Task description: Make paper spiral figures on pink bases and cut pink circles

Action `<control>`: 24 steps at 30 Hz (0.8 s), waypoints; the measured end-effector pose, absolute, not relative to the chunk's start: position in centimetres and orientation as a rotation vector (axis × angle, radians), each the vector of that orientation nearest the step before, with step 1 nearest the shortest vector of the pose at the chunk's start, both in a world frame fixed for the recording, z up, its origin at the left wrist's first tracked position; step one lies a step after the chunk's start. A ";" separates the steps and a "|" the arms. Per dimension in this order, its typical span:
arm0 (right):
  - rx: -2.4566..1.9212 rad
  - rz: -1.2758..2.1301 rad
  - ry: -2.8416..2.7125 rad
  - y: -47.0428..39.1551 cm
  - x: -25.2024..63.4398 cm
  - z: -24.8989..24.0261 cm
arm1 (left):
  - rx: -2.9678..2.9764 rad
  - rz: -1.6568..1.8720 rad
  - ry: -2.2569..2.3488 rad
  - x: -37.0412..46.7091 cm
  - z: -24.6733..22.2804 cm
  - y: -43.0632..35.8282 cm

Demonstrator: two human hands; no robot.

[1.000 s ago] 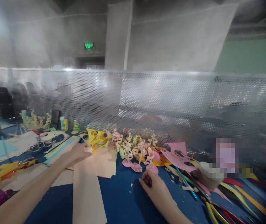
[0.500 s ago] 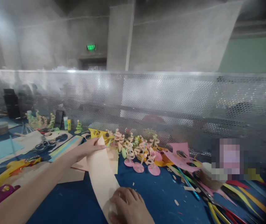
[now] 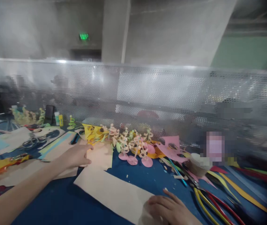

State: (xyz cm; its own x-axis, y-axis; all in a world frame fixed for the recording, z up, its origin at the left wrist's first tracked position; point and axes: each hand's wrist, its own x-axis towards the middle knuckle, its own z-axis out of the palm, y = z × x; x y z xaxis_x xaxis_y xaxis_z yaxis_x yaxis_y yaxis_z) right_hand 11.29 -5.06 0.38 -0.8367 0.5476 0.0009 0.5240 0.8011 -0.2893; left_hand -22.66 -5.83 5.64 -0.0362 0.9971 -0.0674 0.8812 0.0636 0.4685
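The long cream paper strip lies slantwise on the blue surface, its right end under the fingers of the right hand; whether that grip pinches or only presses cannot be told. The left hand, beyond the strip's left end, has its thumb and fingers parted, released, by the peach paper sheet. Pink-based paper spirals stand beyond the strip; yellow-handled metal scissors lie right of it. Bare surface borders its long edges.

We can read "EXIT" in glowing green letters on the small sign mounted on the grey wall.
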 end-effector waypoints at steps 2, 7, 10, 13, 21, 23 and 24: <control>-0.944 0.436 -2.875 -5.5 11.6 0.7 | 2.019 0.488 1.927 -20.0 4.8 -6.5; -0.917 0.281 -2.759 -5.8 11.7 -0.6 | 2.466 0.366 1.160 -13.3 2.3 -8.6; -0.822 0.158 -2.783 -5.7 12.1 -1.2 | 2.533 0.368 1.115 -11.5 0.9 -8.8; -0.748 0.056 -2.775 -5.6 12.5 -1.6 | 2.568 0.453 1.144 -11.4 0.1 -8.4; -0.631 -0.183 -2.746 -4.9 12.8 -2.7 | 3.100 0.561 1.024 -11.0 -1.4 -8.6; -0.596 -0.224 -2.704 -4.8 12.7 -2.8 | 3.165 0.603 1.028 -10.8 -1.7 -8.7; -0.577 -0.226 -2.691 -4.8 12.7 -2.8 | 3.175 0.635 1.039 -10.7 -1.9 -8.7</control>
State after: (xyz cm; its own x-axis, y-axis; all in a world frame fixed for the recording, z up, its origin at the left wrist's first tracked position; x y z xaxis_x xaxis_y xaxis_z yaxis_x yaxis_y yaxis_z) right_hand 12.71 -4.81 -2.80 -0.8443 0.3622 0.3949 0.4230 0.9029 0.0761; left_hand -10.69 -8.70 -1.93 0.7478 0.5131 0.4213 0.6087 -0.7832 -0.1266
